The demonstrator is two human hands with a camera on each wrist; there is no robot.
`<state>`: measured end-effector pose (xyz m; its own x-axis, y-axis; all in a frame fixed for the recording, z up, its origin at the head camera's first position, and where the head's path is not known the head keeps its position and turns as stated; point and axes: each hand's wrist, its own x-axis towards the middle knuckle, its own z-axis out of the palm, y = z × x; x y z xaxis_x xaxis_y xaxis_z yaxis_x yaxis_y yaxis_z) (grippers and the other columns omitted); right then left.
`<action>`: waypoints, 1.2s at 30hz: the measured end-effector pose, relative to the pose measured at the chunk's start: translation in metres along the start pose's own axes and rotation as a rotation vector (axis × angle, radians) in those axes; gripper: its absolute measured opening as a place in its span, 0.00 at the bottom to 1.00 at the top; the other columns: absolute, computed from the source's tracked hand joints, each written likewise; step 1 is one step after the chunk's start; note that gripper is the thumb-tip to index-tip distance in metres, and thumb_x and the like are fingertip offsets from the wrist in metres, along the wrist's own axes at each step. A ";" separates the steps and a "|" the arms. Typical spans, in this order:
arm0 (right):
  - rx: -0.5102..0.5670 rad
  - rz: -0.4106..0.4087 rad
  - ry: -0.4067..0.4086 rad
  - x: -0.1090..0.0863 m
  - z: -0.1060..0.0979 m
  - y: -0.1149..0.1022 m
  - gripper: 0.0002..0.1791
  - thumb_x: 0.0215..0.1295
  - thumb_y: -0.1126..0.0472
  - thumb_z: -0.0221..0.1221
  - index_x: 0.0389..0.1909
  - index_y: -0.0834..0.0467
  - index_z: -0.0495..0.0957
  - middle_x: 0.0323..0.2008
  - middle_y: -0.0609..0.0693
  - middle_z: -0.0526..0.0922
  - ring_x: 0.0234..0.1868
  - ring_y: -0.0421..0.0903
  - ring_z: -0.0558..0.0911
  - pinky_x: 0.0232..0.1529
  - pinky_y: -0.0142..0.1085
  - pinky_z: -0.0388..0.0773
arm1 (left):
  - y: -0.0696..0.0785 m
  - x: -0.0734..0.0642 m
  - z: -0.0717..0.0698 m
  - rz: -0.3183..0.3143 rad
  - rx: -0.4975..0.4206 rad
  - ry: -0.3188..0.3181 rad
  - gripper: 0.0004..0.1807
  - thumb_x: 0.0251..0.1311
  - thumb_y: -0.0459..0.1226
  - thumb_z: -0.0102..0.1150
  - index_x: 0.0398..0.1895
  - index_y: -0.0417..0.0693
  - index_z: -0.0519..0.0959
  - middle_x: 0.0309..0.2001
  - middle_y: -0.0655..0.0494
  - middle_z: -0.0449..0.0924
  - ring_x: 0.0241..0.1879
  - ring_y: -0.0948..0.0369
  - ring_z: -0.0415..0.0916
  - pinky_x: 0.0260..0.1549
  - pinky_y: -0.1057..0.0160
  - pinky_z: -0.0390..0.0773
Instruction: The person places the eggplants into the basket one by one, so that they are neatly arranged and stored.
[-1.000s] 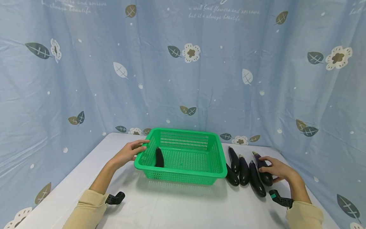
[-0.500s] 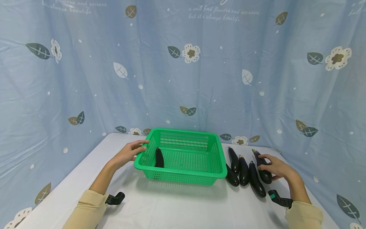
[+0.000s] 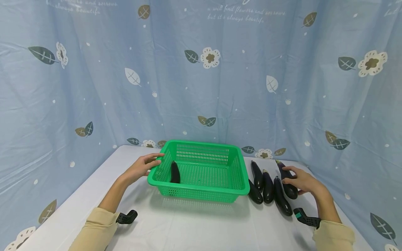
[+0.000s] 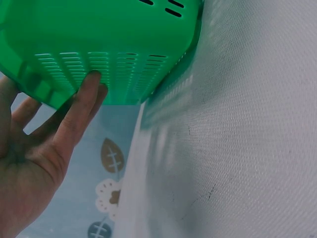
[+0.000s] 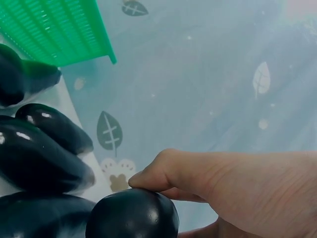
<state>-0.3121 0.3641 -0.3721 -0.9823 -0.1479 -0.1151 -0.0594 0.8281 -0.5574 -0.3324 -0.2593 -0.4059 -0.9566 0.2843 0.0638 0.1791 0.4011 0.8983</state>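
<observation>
In the head view, my left hand (image 3: 140,166) holds the left rim of a green plastic basket (image 3: 198,190). The left wrist view has fingers (image 4: 81,111) of that hand against the basket's slotted outer wall. A single dark eggplant (image 3: 175,172) lies inside the basket, near its left end. On the right, my right hand (image 3: 303,180) grips another eggplant (image 3: 290,190) across its body, its green stem end pointing away. The right wrist view shows this eggplant's rounded end (image 5: 132,215) under the thumb; the other fingers are mostly hidden.
Several eggplants (image 3: 268,188) lie side by side between the basket and my right hand, the nearest (image 3: 281,197) close beside the held one. The white tabletop (image 3: 188,226) ends at a blue patterned curtain (image 3: 238,87) behind and at both sides.
My right hand has shifted slightly away and to the left, and the gripped eggplant has moved with it. My left hand and the basket stay in place.
</observation>
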 end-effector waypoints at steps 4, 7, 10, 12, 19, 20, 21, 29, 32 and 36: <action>-0.016 -0.010 0.017 -0.001 0.001 -0.004 0.37 0.67 0.52 0.59 0.70 0.66 0.58 0.51 0.75 0.73 0.42 0.58 0.81 0.31 0.46 0.85 | 0.001 -0.001 0.000 0.002 -0.002 0.001 0.29 0.68 0.55 0.54 0.71 0.64 0.66 0.75 0.47 0.59 0.72 0.42 0.59 0.52 0.47 0.81; -0.026 -0.018 0.025 -0.002 0.002 -0.007 0.38 0.66 0.51 0.61 0.70 0.65 0.59 0.49 0.73 0.76 0.40 0.55 0.80 0.30 0.45 0.85 | 0.001 -0.001 0.001 0.001 -0.002 0.002 0.29 0.68 0.55 0.54 0.71 0.64 0.66 0.75 0.47 0.59 0.72 0.42 0.59 0.52 0.47 0.81; -0.042 -0.030 0.034 -0.003 0.003 -0.010 0.38 0.65 0.50 0.61 0.69 0.66 0.59 0.46 0.71 0.77 0.37 0.53 0.80 0.29 0.45 0.85 | 0.001 -0.002 0.001 -0.001 -0.005 0.002 0.29 0.68 0.55 0.54 0.71 0.64 0.66 0.75 0.47 0.59 0.72 0.42 0.59 0.52 0.47 0.80; -0.049 -0.037 0.042 -0.003 0.003 -0.011 0.39 0.65 0.51 0.62 0.69 0.66 0.60 0.45 0.70 0.77 0.37 0.52 0.80 0.28 0.44 0.85 | 0.001 -0.002 0.001 0.001 -0.008 0.000 0.29 0.68 0.55 0.54 0.71 0.63 0.66 0.75 0.46 0.59 0.72 0.41 0.59 0.53 0.47 0.80; -0.066 -0.071 0.074 -0.005 0.004 -0.018 0.38 0.64 0.51 0.62 0.69 0.65 0.60 0.45 0.70 0.77 0.34 0.50 0.80 0.27 0.42 0.84 | 0.002 -0.003 0.001 0.011 -0.019 -0.002 0.29 0.69 0.53 0.54 0.71 0.62 0.66 0.75 0.46 0.58 0.72 0.41 0.59 0.51 0.49 0.81; -0.065 -0.074 0.075 -0.006 0.004 -0.020 0.38 0.64 0.51 0.62 0.69 0.65 0.60 0.45 0.70 0.78 0.34 0.49 0.80 0.27 0.42 0.84 | 0.003 -0.003 0.001 0.013 -0.019 -0.003 0.29 0.69 0.53 0.54 0.71 0.62 0.66 0.75 0.46 0.58 0.72 0.41 0.59 0.51 0.49 0.81; -0.064 -0.073 0.075 -0.006 0.004 -0.021 0.38 0.64 0.52 0.62 0.69 0.65 0.60 0.44 0.69 0.78 0.33 0.49 0.80 0.27 0.42 0.84 | 0.003 -0.003 0.002 0.014 -0.020 -0.003 0.29 0.69 0.53 0.54 0.71 0.62 0.66 0.75 0.46 0.58 0.72 0.41 0.59 0.51 0.49 0.81; -0.079 -0.096 0.082 -0.011 0.003 -0.032 0.37 0.66 0.52 0.61 0.70 0.65 0.60 0.43 0.69 0.78 0.32 0.49 0.82 0.26 0.41 0.84 | 0.003 -0.003 0.002 0.013 -0.026 -0.005 0.29 0.69 0.53 0.54 0.71 0.61 0.66 0.74 0.45 0.59 0.72 0.41 0.59 0.52 0.48 0.81; -0.083 -0.101 0.088 -0.012 0.004 -0.036 0.38 0.65 0.51 0.62 0.70 0.65 0.60 0.44 0.69 0.78 0.32 0.48 0.82 0.26 0.41 0.84 | 0.004 -0.004 0.002 0.016 -0.020 -0.006 0.29 0.69 0.53 0.54 0.72 0.61 0.66 0.74 0.45 0.59 0.72 0.41 0.58 0.52 0.47 0.81; -0.076 -0.120 0.081 -0.013 0.006 -0.040 0.38 0.65 0.50 0.62 0.70 0.65 0.60 0.46 0.71 0.78 0.32 0.48 0.82 0.27 0.41 0.84 | 0.004 -0.004 0.002 0.018 -0.020 -0.007 0.29 0.69 0.53 0.53 0.72 0.61 0.66 0.74 0.45 0.59 0.72 0.41 0.58 0.52 0.47 0.81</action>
<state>-0.2963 0.3297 -0.3534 -0.9783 -0.2063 0.0167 -0.1870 0.8461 -0.4991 -0.3274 -0.2575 -0.4033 -0.9517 0.2971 0.0772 0.1916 0.3785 0.9056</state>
